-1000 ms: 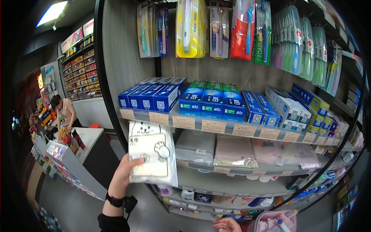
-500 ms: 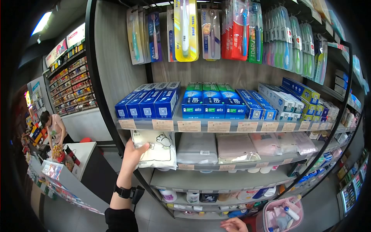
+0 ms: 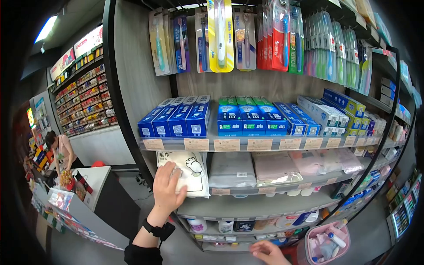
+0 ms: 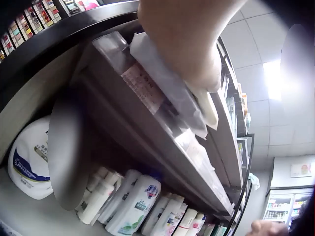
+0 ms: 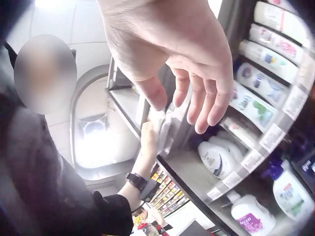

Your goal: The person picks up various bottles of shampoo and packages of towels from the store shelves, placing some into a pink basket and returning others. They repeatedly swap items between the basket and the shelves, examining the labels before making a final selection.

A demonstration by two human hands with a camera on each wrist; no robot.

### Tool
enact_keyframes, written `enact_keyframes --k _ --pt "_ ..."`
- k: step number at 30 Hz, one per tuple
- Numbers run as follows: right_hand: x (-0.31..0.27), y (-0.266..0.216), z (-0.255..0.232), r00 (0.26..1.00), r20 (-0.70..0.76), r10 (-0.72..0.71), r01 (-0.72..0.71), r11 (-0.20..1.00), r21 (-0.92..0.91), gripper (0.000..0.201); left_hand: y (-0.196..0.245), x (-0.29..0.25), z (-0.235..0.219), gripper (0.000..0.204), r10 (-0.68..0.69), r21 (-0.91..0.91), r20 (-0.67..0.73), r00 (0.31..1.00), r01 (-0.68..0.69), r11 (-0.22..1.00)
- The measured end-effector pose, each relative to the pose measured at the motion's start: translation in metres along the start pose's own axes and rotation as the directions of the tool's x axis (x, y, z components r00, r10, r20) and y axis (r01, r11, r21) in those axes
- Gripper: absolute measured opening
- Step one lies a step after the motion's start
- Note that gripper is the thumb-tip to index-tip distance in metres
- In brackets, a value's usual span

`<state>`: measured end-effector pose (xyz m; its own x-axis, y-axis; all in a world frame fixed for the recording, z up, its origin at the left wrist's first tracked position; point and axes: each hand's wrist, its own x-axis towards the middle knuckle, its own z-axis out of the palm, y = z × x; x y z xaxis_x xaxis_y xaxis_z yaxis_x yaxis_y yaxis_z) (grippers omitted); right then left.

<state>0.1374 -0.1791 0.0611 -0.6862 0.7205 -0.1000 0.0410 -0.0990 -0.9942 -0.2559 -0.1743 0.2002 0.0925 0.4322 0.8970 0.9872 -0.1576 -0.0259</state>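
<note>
A white towel pack (image 3: pixel 194 170) with paw drawings lies at the left end of the shelf under the toothpaste boxes. My left hand (image 3: pixel 168 190) rests against its front with fingers extended, not curled round it. In the left wrist view the hand (image 4: pixel 189 39) covers part of the pack. Beside the pack is a grey packaged towel (image 3: pixel 232 170), then pink ones (image 3: pixel 274 168). Low in the head view my right hand (image 3: pixel 269 252) holds nothing; the right wrist view shows this hand (image 5: pixel 172 54) with its fingers loosely bent.
Blue toothpaste boxes (image 3: pixel 176 119) line the shelf above, under hanging toothbrushes (image 3: pixel 221 39). Bottles (image 3: pixel 226 226) stand below. A pink basket (image 3: pixel 302 247) holding items is at lower right. A person (image 3: pixel 65 150) stands behind the counter (image 3: pixel 99 174) at left.
The towel pack has moved back from in front of the shelf onto it. My left hand has gone from gripping its left edge to lying flatter on its front.
</note>
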Motion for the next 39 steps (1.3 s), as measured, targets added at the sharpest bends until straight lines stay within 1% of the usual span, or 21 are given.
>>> enact_keyframes --k 2,3,8,10,12,13,15,16,18,19,23,26,29,30,31,32,34,35,36,38,39 --pt "0.032 -0.006 -0.014 0.974 0.145 -0.174 0.201 0.960 -0.195 0.051 0.000 -0.010 0.002 0.055 0.051 0.141 0.020 0.998 -0.054 0.989" --pt "0.042 -0.034 -0.009 0.961 0.151 -0.233 0.259 0.947 -0.188 0.050 -0.006 -0.017 0.006 0.069 0.071 0.181 0.036 0.997 -0.076 0.981" --pt "0.122 -0.161 0.026 0.874 0.157 -0.459 0.466 0.885 -0.010 0.062 -0.015 -0.020 0.010 0.082 0.122 0.203 0.058 0.991 -0.131 0.970" --pt "0.163 -0.186 0.042 0.864 0.137 -0.485 0.492 0.870 -0.025 0.073 -0.016 -0.024 0.009 0.077 0.134 0.212 0.081 0.988 -0.148 0.966" --pt "0.192 -0.208 0.068 0.906 -0.032 -0.423 0.410 0.893 -0.187 0.074 -0.013 -0.029 0.007 0.071 0.122 0.181 0.077 0.990 -0.134 0.974" --pt "0.209 -0.218 0.075 0.905 -0.029 -0.424 0.412 0.892 -0.185 0.074 -0.013 -0.034 0.007 0.070 0.113 0.194 0.085 0.990 -0.127 0.973" --pt "0.236 -0.233 0.087 0.931 0.161 -0.327 0.350 0.924 -0.152 0.070 -0.007 -0.040 0.003 0.062 0.082 0.204 0.078 0.994 -0.097 0.974" --pt "0.241 -0.237 0.095 0.930 0.168 -0.327 0.352 0.923 -0.152 0.070 -0.005 -0.045 0.002 0.062 0.079 0.210 0.077 0.994 -0.093 0.973" --pt "0.248 -0.241 0.107 0.968 0.053 -0.246 0.248 0.968 -0.035 0.061 -0.003 -0.054 0.000 0.057 0.078 0.262 0.034 0.996 -0.084 0.961" --pt "0.261 -0.238 0.106 0.969 0.122 -0.215 0.209 0.976 0.061 0.055 0.002 -0.052 -0.007 0.049 0.057 0.220 0.044 0.997 -0.065 0.973" --pt "0.274 -0.233 0.106 0.964 0.055 -0.261 0.257 0.963 0.075 0.036 -0.008 -0.042 -0.014 0.048 0.096 0.238 0.067 0.993 -0.109 0.965" --pt "0.282 -0.240 0.111 0.951 0.020 -0.308 0.305 0.948 0.090 0.029 -0.013 -0.025 -0.009 0.048 0.067 0.185 -0.030 0.997 -0.060 0.981" --pt "0.300 -0.235 0.115 0.927 -0.118 -0.357 0.352 0.934 -0.062 0.021 -0.023 -0.016 0.003 0.048 -0.081 0.091 0.025 0.996 0.079 0.993" --pt "0.305 -0.234 0.115 0.904 -0.171 -0.392 0.372 0.918 -0.139 0.019 -0.022 -0.009 0.004 0.048 -0.078 0.086 0.026 0.997 0.076 0.993" --pt "0.311 -0.233 0.116 0.881 -0.229 -0.413 0.360 0.901 -0.241 0.020 -0.020 -0.001 0.003 0.050 -0.121 0.066 0.067 0.990 0.117 0.991" --pt "0.314 -0.228 0.116 0.882 -0.234 -0.409 0.355 0.903 -0.242 0.020 -0.016 0.004 0.000 0.052 -0.163 0.049 0.112 0.980 0.159 0.986" --pt "0.315 -0.223 0.116 0.813 -0.146 -0.564 0.463 0.778 -0.425 0.023 -0.003 0.008 -0.015 0.051 -0.196 0.019 0.184 0.963 0.196 0.980" --pt "0.313 -0.222 0.113 0.802 -0.045 -0.596 0.507 0.718 -0.476 0.034 0.007 0.008 -0.023 0.049 -0.221 0.026 0.226 0.949 0.221 0.975" --pt "0.303 -0.216 0.114 0.754 -0.046 -0.656 0.597 0.712 -0.371 0.036 0.017 0.008 -0.029 0.047 -0.244 0.035 0.269 0.932 0.243 0.969" --pt "0.278 -0.222 0.112 0.871 0.079 -0.485 0.467 0.767 -0.439 0.053 0.023 0.005 -0.029 0.042 -0.242 0.037 0.296 0.924 0.243 0.969" --pt "0.268 -0.214 0.116 0.829 0.032 -0.558 0.484 0.689 -0.540 0.063 0.020 0.000 -0.021 0.042 -0.283 0.023 0.272 0.920 0.288 0.957"
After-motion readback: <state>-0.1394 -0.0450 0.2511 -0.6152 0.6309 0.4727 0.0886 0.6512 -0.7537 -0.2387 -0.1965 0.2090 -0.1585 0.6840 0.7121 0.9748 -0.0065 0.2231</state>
